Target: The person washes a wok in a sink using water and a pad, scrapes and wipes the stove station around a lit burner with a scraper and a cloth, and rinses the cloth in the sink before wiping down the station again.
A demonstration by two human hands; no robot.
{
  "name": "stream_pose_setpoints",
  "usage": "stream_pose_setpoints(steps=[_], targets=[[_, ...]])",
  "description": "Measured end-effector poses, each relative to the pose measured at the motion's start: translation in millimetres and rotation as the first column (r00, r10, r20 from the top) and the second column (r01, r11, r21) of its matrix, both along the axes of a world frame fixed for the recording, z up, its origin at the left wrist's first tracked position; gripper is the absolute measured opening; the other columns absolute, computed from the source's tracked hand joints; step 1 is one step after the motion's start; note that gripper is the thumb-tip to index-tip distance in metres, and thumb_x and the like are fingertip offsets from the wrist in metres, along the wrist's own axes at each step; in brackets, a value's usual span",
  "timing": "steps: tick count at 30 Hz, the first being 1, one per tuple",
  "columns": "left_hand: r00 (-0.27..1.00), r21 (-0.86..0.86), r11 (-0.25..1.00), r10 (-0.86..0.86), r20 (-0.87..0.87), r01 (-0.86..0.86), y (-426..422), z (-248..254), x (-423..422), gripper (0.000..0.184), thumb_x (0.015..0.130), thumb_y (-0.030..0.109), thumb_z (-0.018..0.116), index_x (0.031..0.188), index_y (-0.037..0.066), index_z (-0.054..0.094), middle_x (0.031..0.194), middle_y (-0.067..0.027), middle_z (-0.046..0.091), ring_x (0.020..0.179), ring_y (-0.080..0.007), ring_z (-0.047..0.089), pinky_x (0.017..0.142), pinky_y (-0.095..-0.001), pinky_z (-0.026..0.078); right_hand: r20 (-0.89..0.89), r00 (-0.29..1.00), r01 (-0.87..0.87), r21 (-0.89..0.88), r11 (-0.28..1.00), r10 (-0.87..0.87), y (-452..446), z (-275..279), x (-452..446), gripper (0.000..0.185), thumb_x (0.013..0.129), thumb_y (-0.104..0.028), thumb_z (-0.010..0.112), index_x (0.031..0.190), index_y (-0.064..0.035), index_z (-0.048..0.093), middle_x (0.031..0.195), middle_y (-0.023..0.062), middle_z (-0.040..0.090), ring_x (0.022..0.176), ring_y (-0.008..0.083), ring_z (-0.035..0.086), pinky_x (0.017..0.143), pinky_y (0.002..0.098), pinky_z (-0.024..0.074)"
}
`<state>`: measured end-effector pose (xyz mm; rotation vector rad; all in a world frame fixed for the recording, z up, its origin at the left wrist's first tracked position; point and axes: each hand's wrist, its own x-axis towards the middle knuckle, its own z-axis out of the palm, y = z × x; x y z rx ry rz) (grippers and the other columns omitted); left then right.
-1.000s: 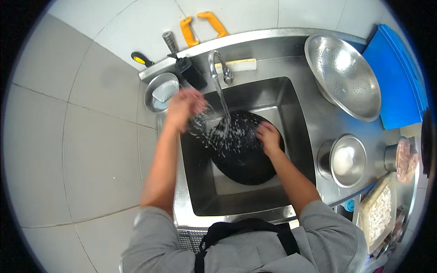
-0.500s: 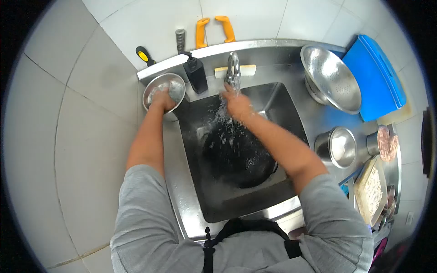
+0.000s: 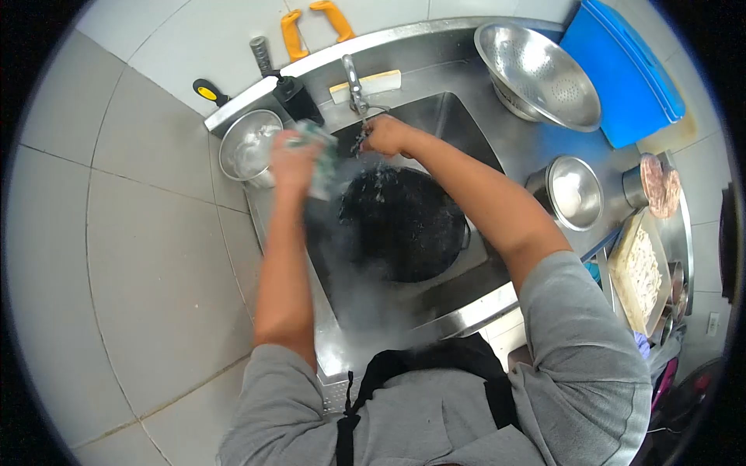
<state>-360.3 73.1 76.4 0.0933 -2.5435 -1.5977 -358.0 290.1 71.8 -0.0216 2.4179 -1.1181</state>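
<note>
Left hand (image 3: 294,169) is closed around a green-and-white scrubbing pad (image 3: 323,177), raised over the sink's left edge just beside a steel bowl (image 3: 231,145). Motion blur, so exact finger placement is unclear. Right hand (image 3: 387,137) is under the faucet (image 3: 351,75), fingers bent at the running water; cannot tell whether it grips anything. Hands are apart from each other.

Black round pan (image 3: 404,229) lies in the sink (image 3: 468,133), below both hands, neither hand on it. Water splashes on its far side; whitish haze, probably steam, hangs over the near left part.

Handling, judged by look: pan is stiff, likely fairly heavy, slippery when wet, maybe hot given the haze; not fragile. Best hold seems to be the handle-like loop (image 3: 466,236) at its right edge, or the rim, with a firm grip. Pad looks light, soft, squeezable, slick if soapy; pinch across the middle, palm behind.

Around: dark soap bottle (image 3: 297,99) behind the left bowl; colander (image 3: 544,71) and blue container (image 3: 622,74) on the bench (image 3: 522,149) to the right.
</note>
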Motion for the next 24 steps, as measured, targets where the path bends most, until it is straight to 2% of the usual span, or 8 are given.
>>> stream_pose_setpoints(steps=[2,4,6,10,12,14,22,24], targets=[[0.999,0.048,0.998,-0.036,-0.011,0.036,31.2,-10.2,13.1,0.032,0.065,0.011,0.074,0.094,0.006,0.059,0.089,-0.0103,0.062,0.079,-0.0224,0.060,0.073,-0.0364,0.049,-0.399,0.917,0.091,0.255,0.963,0.019,-0.7,-20.2,-11.5,0.040,0.074,-0.027,0.065,0.095,0.0062,0.065,0.091,0.0246,0.067,0.089,0.0392,0.064,0.081,0.0420,0.0502],[0.992,0.084,0.996,0.027,0.120,-0.037,43.8,-10.5,4.0,0.028,0.065,0.007,0.072,0.089,0.003,0.059,0.085,-0.0095,0.064,0.078,-0.0223,0.061,0.073,-0.0366,0.049,-0.312,0.949,0.112,0.243,0.964,-0.032,13.8,-17.4,4.5,0.042,0.074,-0.024,0.067,0.105,0.0034,0.063,0.091,0.0225,0.067,0.089,0.0389,0.064,0.081,0.0416,0.0503],[0.992,-0.204,0.974,0.074,-0.104,-0.094,14.9,23.8,-13.0,0.034,0.066,0.010,0.072,0.094,0.000,0.057,0.090,-0.0146,0.065,0.080,-0.0267,0.063,0.074,-0.0381,0.049,-0.611,0.765,0.281,0.035,0.959,-0.202,37.9,-15.9,52.3,0.044,0.076,-0.022,0.066,0.114,0.0009,0.059,0.097,0.0211,0.066,0.093,0.0360,0.064,0.082,0.0399,0.0498],[0.939,-0.409,0.862,0.190,-0.288,-0.300,-64.5,37.0,-68.2,0.049,0.067,0.018,0.073,0.109,0.001,0.055,0.099,-0.0210,0.063,0.092,-0.0337,0.063,0.081,-0.0422,0.049,-0.139,0.920,0.364,-0.040,0.930,-0.366,90.3,-35.6,150.1,0.048,0.076,-0.021,0.070,0.117,-0.0001,0.057,0.115,0.0196,0.060,0.097,0.0299,0.063,0.085,0.0379,0.0491],[0.993,-0.854,0.520,-0.116,-0.033,0.033,-104.7,-10.9,-108.3,0.062,0.069,0.026,0.074,0.122,0.004,0.052,0.114,-0.0244,0.059,0.107,-0.0357,0.058,0.091,-0.0433,0.045,-0.085,0.886,0.443,-0.129,0.887,-0.455,106.2,-73.3,206.6,0.047,0.076,-0.018,0.070,0.118,-0.0003,0.057,0.114,0.0189,0.060,0.094,0.0273,0.064,0.083,0.0364,0.0499],[0.927,-0.724,0.584,-0.296,0.230,0.367,-130.6,-47.3,-129.2,0.070,0.072,0.035,0.072,0.132,0.008,0.047,0.125,-0.0264,0.052,0.117,-0.0363,0.051,0.098,-0.0421,0.041,-0.158,0.889,0.419,-0.101,0.902,-0.431,111.3,-63.4,260.3,0.045,0.077,-0.012,0.069,0.119,-0.0007,0.057,0.113,0.0172,0.061,0.092,0.0234,0.064,0.081,0.0333,0.0504],[0.923,-0.872,0.307,-0.181,0.339,0.381,-97.6,-39.9,-129.4,0.060,0.076,0.022,0.066,0.129,0.001,0.049,0.111,-0.0177,0.061,0.103,-0.0325,0.058,0.088,-0.0420,0.047,-0.027,0.588,0.794,-0.171,0.583,-0.809,126.7,-68.4,384.7,0.035,0.081,-0.003,0.063,0.116,-0.0004,0.058,0.124,0.0133,0.056,0.091,0.0198,0.063,0.082,0.0308,0.0508],[0.917,-0.787,0.473,-0.161,0.365,0.396,-103.3,-23.4,-130.6,0.056,0.076,0.017,0.065,0.127,0.000,0.049,0.105,-0.0149,0.065,0.097,-0.0306,0.061,0.084,-0.0422,0.049,-0.066,0.579,0.796,-0.171,0.581,-0.812,128.4,-68.9,397.0,0.034,0.082,-0.003,0.062,0.116,-0.0009,0.058,0.127,0.0131,0.054,0.093,0.0195,0.063,0.082,0.0309,0.0507]])
